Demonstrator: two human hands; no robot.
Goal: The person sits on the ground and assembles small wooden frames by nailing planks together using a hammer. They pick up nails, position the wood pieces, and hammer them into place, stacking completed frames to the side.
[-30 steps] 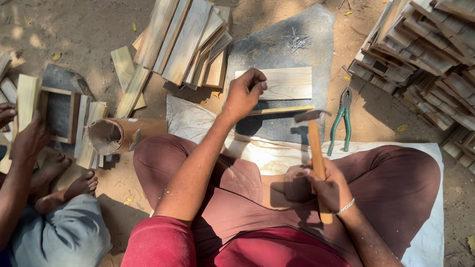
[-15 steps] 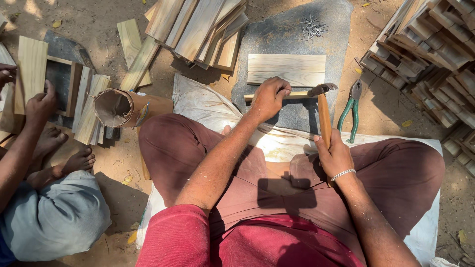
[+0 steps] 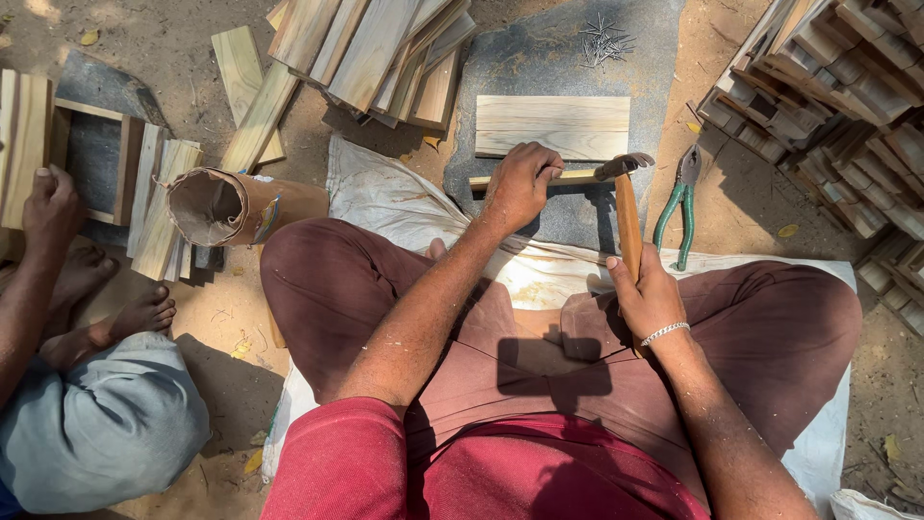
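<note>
The left hand (image 3: 521,183) curls over a narrow wooden strip (image 3: 539,179) lying on a dark stone slab (image 3: 539,67), fingers closed on its upper edge, just in front of a wider pale board (image 3: 553,126); the right hand (image 3: 647,294) is wrapped tight round the wooden handle of a hammer (image 3: 627,217), whose metal head rests at the strip's right end; the strip looks light, stiff and dry, likely to split near its ends, so best pinned flat near the middle; the hammer seems head-heavy, gripped low on the handle; green-handled pliers (image 3: 679,200) lie just beside it; loose nails (image 3: 604,40) sit bare on the slab; a rolled cardboard tube (image 3: 226,207) lies open-mouthed, its contents not visible; another person's hand (image 3: 50,207) rests on a wooden frame (image 3: 91,154).
</note>
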